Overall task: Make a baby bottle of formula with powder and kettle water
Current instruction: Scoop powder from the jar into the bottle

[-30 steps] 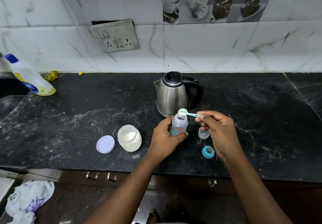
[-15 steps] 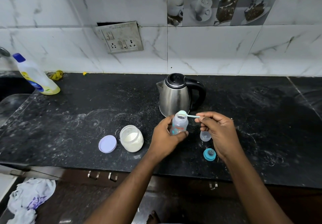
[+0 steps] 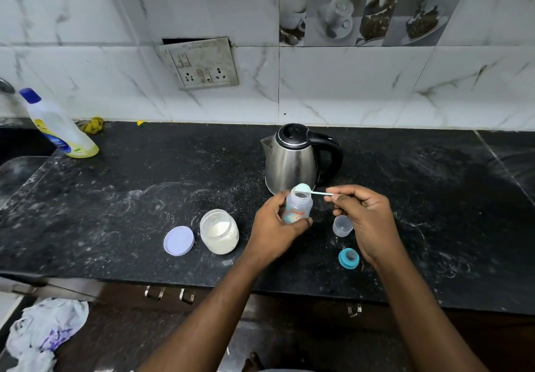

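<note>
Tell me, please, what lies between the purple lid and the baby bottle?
In the head view, the open powder jar stands between the purple lid and the baby bottle in the left hand.

Home kitchen: kettle, tiled backsplash.

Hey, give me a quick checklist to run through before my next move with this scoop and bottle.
1. Bottle mouth uncovered: ok.
2. Left hand grips the bottle: ok.
3. Scoop at the bottle's mouth, pinched by the right hand: ok.
4. Powder in the scoop: cannot tell.
5. Water in the bottle: cannot tell.
6. Powder jar open, beside the left hand: ok.
</note>
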Demonstrator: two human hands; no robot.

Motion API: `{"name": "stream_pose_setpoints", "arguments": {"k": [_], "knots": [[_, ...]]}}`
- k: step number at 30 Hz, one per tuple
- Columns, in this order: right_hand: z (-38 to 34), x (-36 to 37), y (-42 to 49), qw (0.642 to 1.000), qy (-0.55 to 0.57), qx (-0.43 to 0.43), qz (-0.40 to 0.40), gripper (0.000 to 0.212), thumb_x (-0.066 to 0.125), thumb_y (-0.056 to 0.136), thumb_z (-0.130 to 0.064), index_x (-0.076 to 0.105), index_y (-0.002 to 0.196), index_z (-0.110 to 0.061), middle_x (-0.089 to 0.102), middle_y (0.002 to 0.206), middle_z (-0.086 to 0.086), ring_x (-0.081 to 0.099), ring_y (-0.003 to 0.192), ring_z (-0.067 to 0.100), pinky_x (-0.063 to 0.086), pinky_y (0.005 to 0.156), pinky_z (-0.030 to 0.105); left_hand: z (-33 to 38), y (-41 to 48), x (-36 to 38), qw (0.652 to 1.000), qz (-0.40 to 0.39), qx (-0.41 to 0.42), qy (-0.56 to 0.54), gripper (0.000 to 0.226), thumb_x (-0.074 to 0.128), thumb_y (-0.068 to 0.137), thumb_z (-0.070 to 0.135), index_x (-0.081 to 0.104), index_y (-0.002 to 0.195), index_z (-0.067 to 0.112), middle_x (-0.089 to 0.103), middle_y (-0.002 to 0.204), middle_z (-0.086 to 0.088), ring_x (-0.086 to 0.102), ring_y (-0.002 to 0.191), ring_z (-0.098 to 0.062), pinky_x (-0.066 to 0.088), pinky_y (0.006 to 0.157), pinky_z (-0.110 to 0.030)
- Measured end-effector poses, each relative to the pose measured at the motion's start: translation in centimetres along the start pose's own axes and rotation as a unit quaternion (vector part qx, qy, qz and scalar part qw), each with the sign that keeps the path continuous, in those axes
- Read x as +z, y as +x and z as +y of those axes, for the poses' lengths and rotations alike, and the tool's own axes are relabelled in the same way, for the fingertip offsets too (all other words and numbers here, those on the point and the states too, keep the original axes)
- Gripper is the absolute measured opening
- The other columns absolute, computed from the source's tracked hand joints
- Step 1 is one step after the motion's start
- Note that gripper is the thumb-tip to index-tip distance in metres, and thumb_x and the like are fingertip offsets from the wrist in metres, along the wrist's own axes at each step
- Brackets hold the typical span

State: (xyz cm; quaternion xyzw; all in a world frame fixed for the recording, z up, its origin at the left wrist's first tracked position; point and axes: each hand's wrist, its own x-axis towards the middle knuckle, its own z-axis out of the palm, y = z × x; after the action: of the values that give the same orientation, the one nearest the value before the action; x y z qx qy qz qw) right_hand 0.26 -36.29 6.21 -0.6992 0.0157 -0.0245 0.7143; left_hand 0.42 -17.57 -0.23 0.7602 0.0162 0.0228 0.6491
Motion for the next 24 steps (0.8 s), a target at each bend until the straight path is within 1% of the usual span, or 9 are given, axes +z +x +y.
{"name": "stream_pose_setpoints", "arguments": {"k": [6, 10, 12, 14, 16, 18, 19, 22, 24], "knots": [[-0.09, 0.01, 0.14, 1.000, -0.025, -0.001, -0.001, 0.021, 0.068, 0.094, -0.001, 0.082, 0.096, -0.016, 0.080, 0.092, 0.007, 0.070, 0.084, 0.014, 0.058, 0.075, 0.026, -0.19, 0.21, -0.10, 1.000, -0.002, 0.004, 0.007, 0.051, 0.091, 0.074, 0.016, 0.071, 0.118, 0.032, 0.078, 0.107, 0.007, 0.074, 0.099, -0.010, 0.060, 0.092, -0.032], [-0.13, 0.07, 0.18, 1.000, -0.020, 0.000, 0.007, 0.020, 0.068, 0.094, 0.001, 0.082, 0.097, -0.014, 0.080, 0.094, 0.007, 0.072, 0.088, 0.016, 0.059, 0.077, 0.030, -0.32, 0.37, -0.20, 1.000, -0.010, 0.006, 0.016, 0.053, 0.090, 0.072, 0.023, 0.071, 0.119, 0.034, 0.077, 0.110, 0.006, 0.073, 0.102, -0.013, 0.060, 0.096, -0.041], [-0.02, 0.08, 0.23, 0.999, -0.039, -0.003, 0.007, 0.020, 0.069, 0.095, -0.001, 0.082, 0.098, -0.016, 0.080, 0.094, 0.006, 0.073, 0.089, 0.022, 0.060, 0.080, 0.034, -0.43, 0.41, -0.21, 1.000, -0.011, 0.004, 0.019, 0.052, 0.090, 0.071, 0.025, 0.071, 0.119, 0.034, 0.077, 0.110, 0.006, 0.073, 0.102, -0.014, 0.060, 0.097, -0.044], [0.09, 0.07, 0.21, 0.999, -0.046, -0.005, 0.007, 0.021, 0.069, 0.095, -0.002, 0.082, 0.097, -0.018, 0.080, 0.093, 0.006, 0.073, 0.092, 0.027, 0.061, 0.081, 0.035, -0.55, 0.38, -0.15, 1.000, -0.011, 0.005, 0.021, 0.052, 0.089, 0.071, 0.027, 0.071, 0.119, 0.034, 0.076, 0.111, 0.005, 0.073, 0.103, -0.015, 0.060, 0.098, -0.046], [0.09, 0.06, 0.25, 0.999, -0.037, -0.007, 0.011, 0.021, 0.069, 0.095, -0.001, 0.082, 0.097, -0.018, 0.080, 0.093, 0.007, 0.073, 0.092, 0.027, 0.061, 0.080, 0.035, -0.52, 0.37, -0.13, 1.000, -0.010, 0.004, 0.022, 0.054, 0.089, 0.070, 0.029, 0.071, 0.120, 0.036, 0.076, 0.113, 0.006, 0.073, 0.105, -0.015, 0.059, 0.099, -0.047], [0.23, 0.02, 0.26, 0.999, -0.053, -0.009, 0.008, 0.022, 0.069, 0.095, -0.003, 0.082, 0.096, -0.020, 0.080, 0.092, 0.007, 0.073, 0.092, 0.030, 0.060, 0.081, 0.040, -0.54, 0.39, -0.16, 1.000, -0.008, 0.002, 0.023, 0.055, 0.090, 0.069, 0.029, 0.070, 0.120, 0.038, 0.076, 0.115, 0.006, 0.073, 0.107, -0.014, 0.059, 0.100, -0.046], [0.29, -0.03, 0.22, 0.998, -0.055, -0.009, 0.006, 0.022, 0.069, 0.095, -0.003, 0.082, 0.096, -0.020, 0.080, 0.092, 0.006, 0.073, 0.092, 0.029, 0.060, 0.082, 0.040, -0.55, 0.39, -0.17, 1.000, -0.007, 0.002, 0.022, 0.056, 0.090, 0.069, 0.029, 0.071, 0.121, 0.037, 0.076, 0.115, 0.006, 0.073, 0.107, -0.014, 0.059, 0.100, -0.046], [0.14, 0.02, 0.16, 0.999, -0.043, -0.012, 0.008, 0.022, 0.069, 0.095, -0.003, 0.082, 0.096, -0.020, 0.080, 0.093, 0.004, 0.072, 0.088, 0.019, 0.060, 0.081, 0.034, -0.55, 0.37, -0.13, 1.000, -0.009, 0.004, 0.021, 0.056, 0.089, 0.069, 0.029, 0.071, 0.122, 0.033, 0.076, 0.115, 0.005, 0.073, 0.107, -0.015, 0.059, 0.100, -0.047], [0.19, 0.12, 0.19, 0.998, -0.058, -0.011, 0.006, 0.022, 0.070, 0.095, -0.003, 0.082, 0.095, -0.022, 0.080, 0.091, 0.004, 0.072, 0.086, 0.019, 0.059, 0.081, 0.036, -0.63, 0.31, -0.12, 1.000, -0.010, 0.002, 0.022, 0.055, 0.090, 0.070, 0.028, 0.071, 0.121, 0.033, 0.076, 0.115, 0.005, 0.073, 0.106, -0.015, 0.059, 0.100, -0.048]]}}
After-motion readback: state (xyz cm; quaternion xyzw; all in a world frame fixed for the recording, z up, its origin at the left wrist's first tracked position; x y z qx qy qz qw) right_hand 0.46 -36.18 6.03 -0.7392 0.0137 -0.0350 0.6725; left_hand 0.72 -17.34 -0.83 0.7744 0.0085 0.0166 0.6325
